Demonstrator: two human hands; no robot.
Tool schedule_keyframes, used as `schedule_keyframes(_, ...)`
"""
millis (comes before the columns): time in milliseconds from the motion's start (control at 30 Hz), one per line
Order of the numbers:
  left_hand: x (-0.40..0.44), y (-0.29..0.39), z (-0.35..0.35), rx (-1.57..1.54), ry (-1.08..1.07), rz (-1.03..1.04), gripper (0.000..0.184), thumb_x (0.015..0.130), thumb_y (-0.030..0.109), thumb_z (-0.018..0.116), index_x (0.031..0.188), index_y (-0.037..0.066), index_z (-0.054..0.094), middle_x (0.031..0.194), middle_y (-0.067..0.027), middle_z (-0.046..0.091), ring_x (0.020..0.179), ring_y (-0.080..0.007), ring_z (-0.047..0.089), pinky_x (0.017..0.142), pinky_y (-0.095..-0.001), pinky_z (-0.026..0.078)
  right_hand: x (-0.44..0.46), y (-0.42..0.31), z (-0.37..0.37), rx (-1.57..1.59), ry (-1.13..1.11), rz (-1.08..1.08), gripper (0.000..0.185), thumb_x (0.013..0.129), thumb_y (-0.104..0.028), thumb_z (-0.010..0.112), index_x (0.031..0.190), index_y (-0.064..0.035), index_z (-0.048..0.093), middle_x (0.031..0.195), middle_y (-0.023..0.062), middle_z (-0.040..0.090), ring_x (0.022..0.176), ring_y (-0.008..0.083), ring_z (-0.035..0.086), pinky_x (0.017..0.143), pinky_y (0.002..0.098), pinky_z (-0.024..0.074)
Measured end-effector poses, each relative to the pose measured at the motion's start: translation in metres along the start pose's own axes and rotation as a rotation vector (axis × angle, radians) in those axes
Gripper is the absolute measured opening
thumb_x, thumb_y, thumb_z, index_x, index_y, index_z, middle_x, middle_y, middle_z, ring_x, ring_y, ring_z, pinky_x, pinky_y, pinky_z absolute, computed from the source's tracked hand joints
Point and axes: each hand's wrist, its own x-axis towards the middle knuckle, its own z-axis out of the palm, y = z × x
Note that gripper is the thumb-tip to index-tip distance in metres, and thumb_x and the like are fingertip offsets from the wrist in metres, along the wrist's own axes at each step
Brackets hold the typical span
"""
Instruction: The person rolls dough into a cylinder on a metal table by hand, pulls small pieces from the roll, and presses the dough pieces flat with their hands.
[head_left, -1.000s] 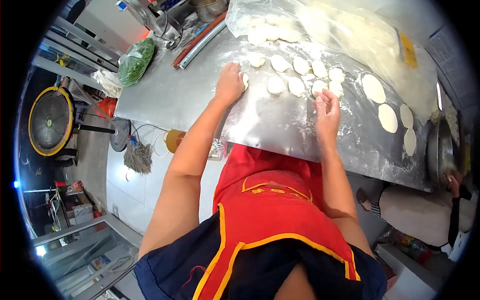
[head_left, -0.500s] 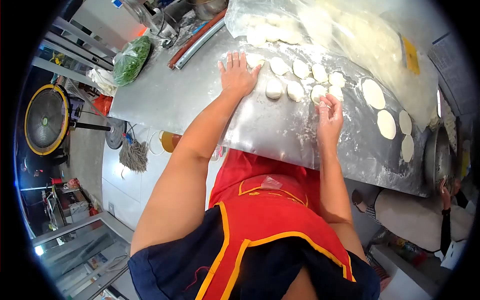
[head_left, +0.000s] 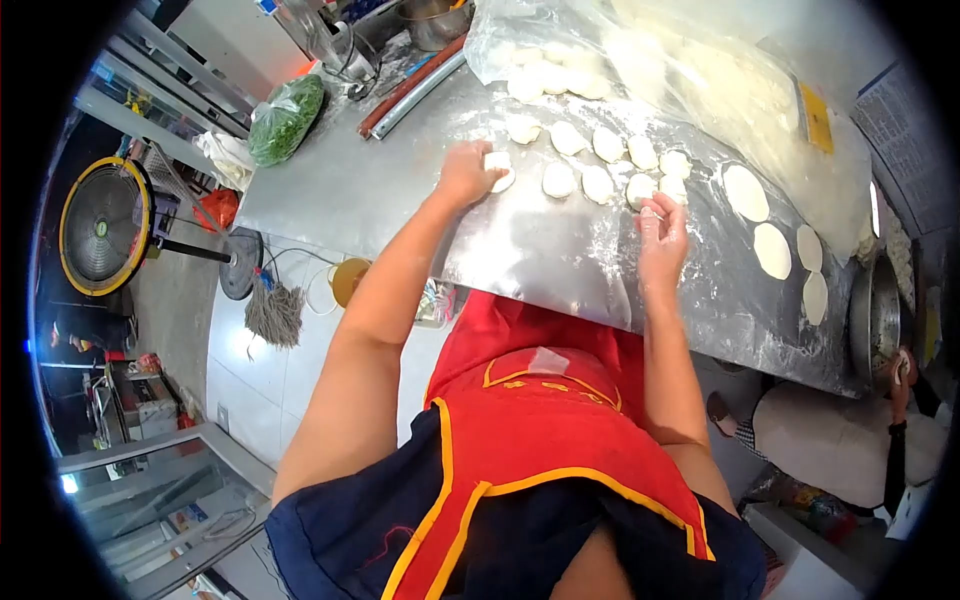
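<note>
My left hand (head_left: 467, 174) curls its fingers around the edge of a white dough piece (head_left: 499, 172) on the metal table (head_left: 330, 185). To the right, my right hand (head_left: 662, 235) has its fingertips bent at the lower edge of another dough piece (head_left: 641, 190); whether they pinch anything is hidden. Several round dough pieces (head_left: 597, 184) lie in two rows between and beyond my hands. Flattened dough rounds (head_left: 745, 193) lie farther right on the floured surface.
Clear plastic sheeting (head_left: 720, 90) covers more dough at the back. A red rod (head_left: 415, 85) and a bag of greens (head_left: 286, 120) are at the back left. At the right, a co-worker's hand (head_left: 902, 372) is beside a metal bowl (head_left: 876, 315). A fan (head_left: 104, 228) stands left.
My left hand lay flat with spread fingers half a second ago; now its fingers are curled at a dough piece. My right hand has barely moved.
</note>
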Motion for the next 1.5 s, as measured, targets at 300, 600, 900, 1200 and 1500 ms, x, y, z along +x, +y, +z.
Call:
schedule_keyframes(300,-0.027,-0.001,-0.029,-0.106,-0.141,-0.063,0.052,0.073,0.031,0.082,0.109,0.001,0.062,0.095,-0.015,0.065,0.09,-0.0257,0.063,0.078,-0.0369,0.05,-0.005,0.002,0.004,0.001,-0.033,0.02,0.03,0.094,-0.002,0.05,0.124,0.0015,0.05,0.115,0.0144,0.061,0.092,0.0144,0.06,0.084,0.0269,0.0479)
schedule_keyframes(600,-0.048,0.014,-0.024,-0.057,-0.164,0.063,0.04,0.073,0.016,0.081,0.103,0.001,0.06,0.099,-0.0116,0.062,0.091,-0.0222,0.062,0.082,-0.0324,0.049,-0.015,0.006,0.032,-0.055,-0.189,0.012,0.034,0.093,-0.01,0.057,0.126,-0.0024,0.051,0.115,0.0094,0.062,0.084,0.0129,0.058,0.077,0.0268,0.0489)
schedule_keyframes(900,-0.077,0.074,-0.03,-0.541,-0.314,0.117,0.04,0.076,0.005,0.077,0.113,0.004,0.062,0.098,-0.0064,0.067,0.086,-0.0113,0.06,0.077,-0.0266,0.049,-0.03,-0.006,0.064,-0.101,-0.429,-0.013,0.042,0.09,-0.009,0.062,0.131,-0.0051,0.054,0.113,0.0115,0.064,0.093,0.0172,0.063,0.08,0.0319,0.053)
schedule_keyframes(1200,-0.092,0.087,0.018,-1.301,-0.316,-0.164,0.041,0.095,0.022,0.06,0.129,0.002,0.05,0.117,-0.0105,0.061,0.1,-0.018,0.06,0.085,-0.0325,0.051,-0.033,-0.005,0.067,0.285,-0.302,0.238,0.035,0.089,-0.009,0.064,0.12,0.0045,0.055,0.099,0.0107,0.066,0.086,0.0126,0.064,0.072,0.0266,0.054)
schedule_keyframes(1500,-0.082,0.07,0.02,-1.538,-0.13,-0.458,0.025,0.102,0.014,0.045,0.119,-0.005,0.048,0.11,-0.0167,0.06,0.098,-0.0253,0.063,0.09,-0.038,0.054,-0.004,-0.002,0.007,-0.259,-0.207,0.114,0.027,0.087,-0.015,0.062,0.11,-0.0003,0.063,0.092,0.0144,0.069,0.083,0.0215,0.065,0.075,0.0324,0.0511)
